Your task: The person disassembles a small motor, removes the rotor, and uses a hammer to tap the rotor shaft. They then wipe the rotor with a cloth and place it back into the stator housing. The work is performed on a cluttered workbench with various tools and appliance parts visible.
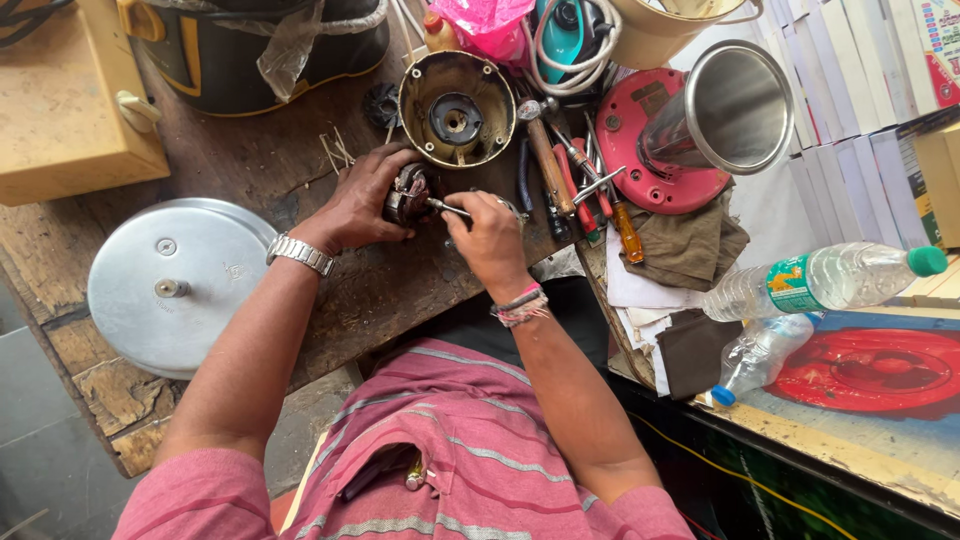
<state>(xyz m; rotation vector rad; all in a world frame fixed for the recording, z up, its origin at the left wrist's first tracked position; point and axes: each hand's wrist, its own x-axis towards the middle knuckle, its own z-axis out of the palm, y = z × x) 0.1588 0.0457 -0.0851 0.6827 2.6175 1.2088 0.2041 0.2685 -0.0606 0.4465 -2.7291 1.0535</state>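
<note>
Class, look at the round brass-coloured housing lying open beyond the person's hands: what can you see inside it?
Inside the brass-coloured housing sits a dark round hub with a central hole, plus small fittings on the inner wall. What lies beneath the hub, and the bench under the housing, is covered.

One cam only, head-worn, looking steeply down from above the person's chest. Far edge of view = back of the wooden workbench (250, 170); near edge = striped shirt (450, 450). Close range, forearms fill centre. No 2nd view to overlap.
</note>
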